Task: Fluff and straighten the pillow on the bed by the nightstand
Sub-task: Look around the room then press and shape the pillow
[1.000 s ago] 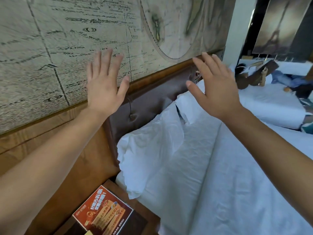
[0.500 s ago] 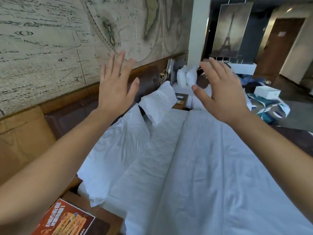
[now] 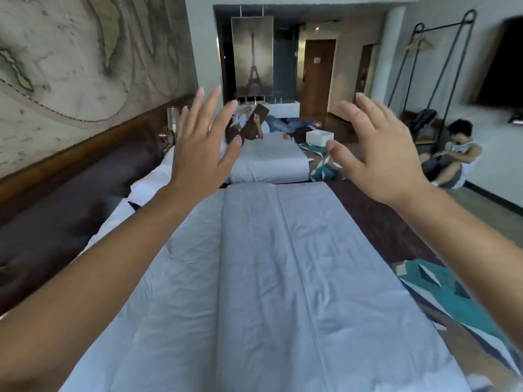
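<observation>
Both of my hands are raised in the air above the bed (image 3: 268, 278), palms forward, fingers spread, holding nothing. My left hand (image 3: 202, 148) is at centre left and my right hand (image 3: 376, 154) at centre right. The white pillows (image 3: 147, 185) lie along the dark padded headboard (image 3: 70, 210) at the left; my left forearm covers most of them, and only a strip shows. Neither hand touches a pillow. The nightstand is out of view.
A second bed (image 3: 271, 157) stands beyond this one, with a person lying on it. Another person (image 3: 455, 157) sits on the floor by the right wall. A white box (image 3: 319, 137), a clothes rack (image 3: 435, 69) and a patterned teal rug (image 3: 452, 301) are to the right.
The view has swung right, away from the headboard corner and down the length of the bed. The nightstand and its red leaflet have left the frame. My hands stay raised and open.
</observation>
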A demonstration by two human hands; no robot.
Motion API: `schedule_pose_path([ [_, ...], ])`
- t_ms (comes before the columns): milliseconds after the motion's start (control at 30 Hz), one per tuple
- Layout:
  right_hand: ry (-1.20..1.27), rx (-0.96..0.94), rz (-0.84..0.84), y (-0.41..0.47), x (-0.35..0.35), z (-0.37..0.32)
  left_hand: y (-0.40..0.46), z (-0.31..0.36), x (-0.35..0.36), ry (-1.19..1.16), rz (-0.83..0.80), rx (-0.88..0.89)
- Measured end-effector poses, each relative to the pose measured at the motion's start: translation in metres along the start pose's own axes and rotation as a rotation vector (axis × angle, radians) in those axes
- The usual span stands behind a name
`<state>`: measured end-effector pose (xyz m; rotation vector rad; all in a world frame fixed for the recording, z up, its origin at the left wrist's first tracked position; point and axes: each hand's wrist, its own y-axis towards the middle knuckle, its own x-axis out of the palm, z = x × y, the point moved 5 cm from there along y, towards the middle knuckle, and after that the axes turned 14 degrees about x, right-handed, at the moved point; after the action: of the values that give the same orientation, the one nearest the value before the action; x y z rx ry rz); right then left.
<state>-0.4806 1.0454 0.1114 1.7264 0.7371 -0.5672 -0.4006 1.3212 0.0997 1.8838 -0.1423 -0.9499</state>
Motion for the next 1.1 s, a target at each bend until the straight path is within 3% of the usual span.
schedule_pose_path([
  [333, -0.089, 0.328, 0.122, -0.046, -0.063, 0.057, 0.024, 0.045, 0.045, -0.284, 0.053, 0.124],
  [567, -0.253, 0.454, 0.215, -0.094, -0.121, 0.089, 0.052, 0.103, 0.062, -0.469, 0.101, 0.217],
  [900, -0.464, 0.592, 0.238, -0.153, -0.198, 0.154, 0.106, 0.245, 0.074, -0.653, 0.108, 0.367],
  [1100, -0.569, 0.657, 0.253, -0.183, -0.246, 0.229, 0.147, 0.367, 0.086, -0.730, 0.012, 0.455],
])
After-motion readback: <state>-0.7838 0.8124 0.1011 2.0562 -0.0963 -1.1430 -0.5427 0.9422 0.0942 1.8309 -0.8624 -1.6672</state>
